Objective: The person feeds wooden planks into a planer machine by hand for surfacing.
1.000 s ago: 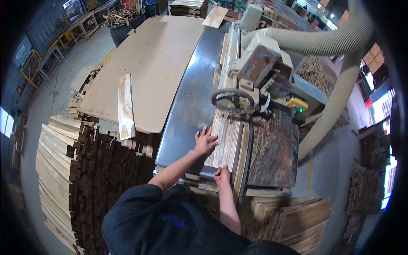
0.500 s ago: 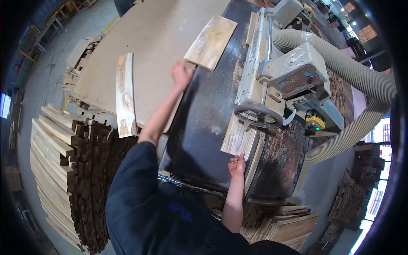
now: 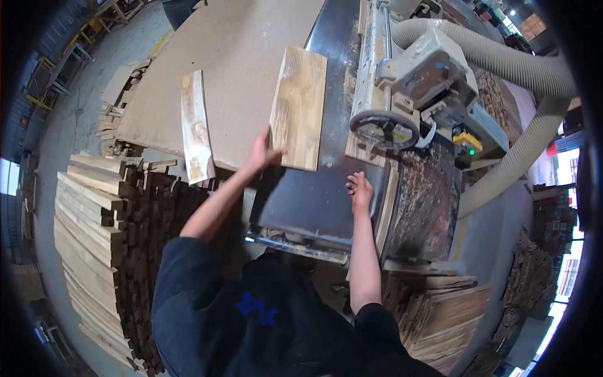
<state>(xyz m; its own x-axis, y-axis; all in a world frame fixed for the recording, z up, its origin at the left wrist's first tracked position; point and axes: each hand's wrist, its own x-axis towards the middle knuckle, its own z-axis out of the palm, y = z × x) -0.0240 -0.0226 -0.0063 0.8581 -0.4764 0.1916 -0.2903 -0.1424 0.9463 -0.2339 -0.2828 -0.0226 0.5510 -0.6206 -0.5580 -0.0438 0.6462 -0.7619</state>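
My left hand (image 3: 262,154) grips the near left corner of a pale wooden board (image 3: 298,110), its thumb lying over the top face. That board spans the edge between the tan panel and the dark machine bed (image 3: 301,201). A second wooden board (image 3: 363,149) lies partly under the machine's handwheel (image 3: 384,130), most of it hidden. Just short of its near end is my right hand (image 3: 360,190), fingers loosely curled and apart, with nothing in them. A narrow, whitish wooden strip (image 3: 196,125) rests on the tan panel, left of my left hand.
The woodworking machine (image 3: 433,69) and its ribbed hose (image 3: 502,56) fill the right side. Stacked timber (image 3: 94,232) stands at the left, and more boards (image 3: 449,320) lean below right. The large tan panel (image 3: 232,56) lies beyond my left arm.
My left hand has taken hold of the pale board and drawn it nearer, turning it. The other board has slid farther under the machine, and my right hand is now apart from it.
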